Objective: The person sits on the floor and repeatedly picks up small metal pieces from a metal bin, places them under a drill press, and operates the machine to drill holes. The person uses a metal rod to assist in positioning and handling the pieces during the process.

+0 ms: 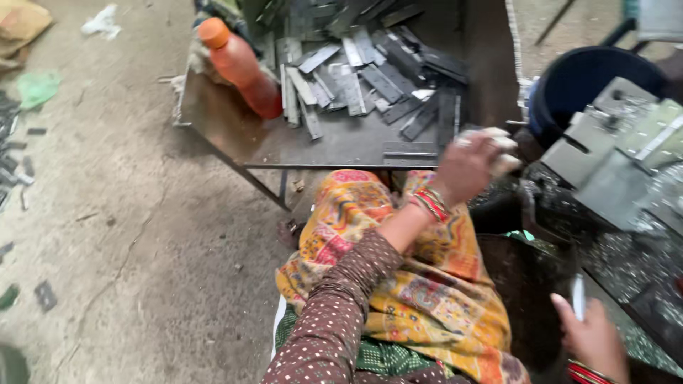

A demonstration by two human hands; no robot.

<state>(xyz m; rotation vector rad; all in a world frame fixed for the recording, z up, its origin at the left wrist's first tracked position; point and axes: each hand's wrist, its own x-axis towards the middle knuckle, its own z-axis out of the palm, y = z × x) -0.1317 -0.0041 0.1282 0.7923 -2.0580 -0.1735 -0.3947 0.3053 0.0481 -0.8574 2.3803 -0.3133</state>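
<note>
My left hand (466, 169), blurred and wearing striped bangles, reaches out over the front right corner of a low dark metal tray table (235, 135). Its fingers curl around a pale lump or piece (501, 153); the blur hides what it is. A heap of grey flat metal strips (363, 82) lies on the tray just beyond the hand. My right hand (590, 341) is at the bottom right, pinching a thin pale metal strip (578, 297) that stands upright. A patterned yellow cloth (427, 284) covers my lap.
An orange plastic bottle (240, 67) leans on the tray's left side. A dark blue bucket (590, 85) stands at the right, next to a grey metal machine (612, 163) strewn with shiny shavings. Scrap pieces (14, 171) lie on the concrete floor at the left.
</note>
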